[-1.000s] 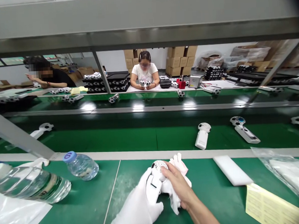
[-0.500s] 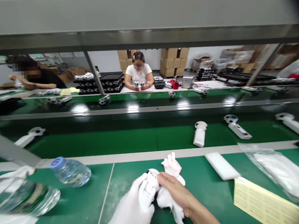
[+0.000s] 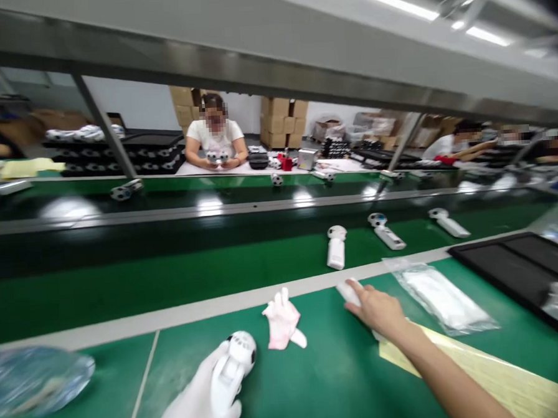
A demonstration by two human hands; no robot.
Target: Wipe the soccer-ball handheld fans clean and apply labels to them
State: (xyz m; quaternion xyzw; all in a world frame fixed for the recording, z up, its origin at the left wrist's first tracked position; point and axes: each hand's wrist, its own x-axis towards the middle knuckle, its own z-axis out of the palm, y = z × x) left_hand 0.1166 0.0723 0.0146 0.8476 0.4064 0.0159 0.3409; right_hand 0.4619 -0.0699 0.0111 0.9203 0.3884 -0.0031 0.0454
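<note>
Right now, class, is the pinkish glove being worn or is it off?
Off: the pinkish glove lies on the green bench, apart from the gloved left hand and bare right hand.

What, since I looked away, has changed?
The right hand let go of the gadget, moving right onto the white block; the white cloth is out of sight. The gloved left hand still holds the gadget; the pink glove still lies on the bench.

A white device, its rounded head marked with black patches and small grey spots, is held tilted above the counter, head toward the far edge. A plain white block, partly covered, sits near that edge.
</note>
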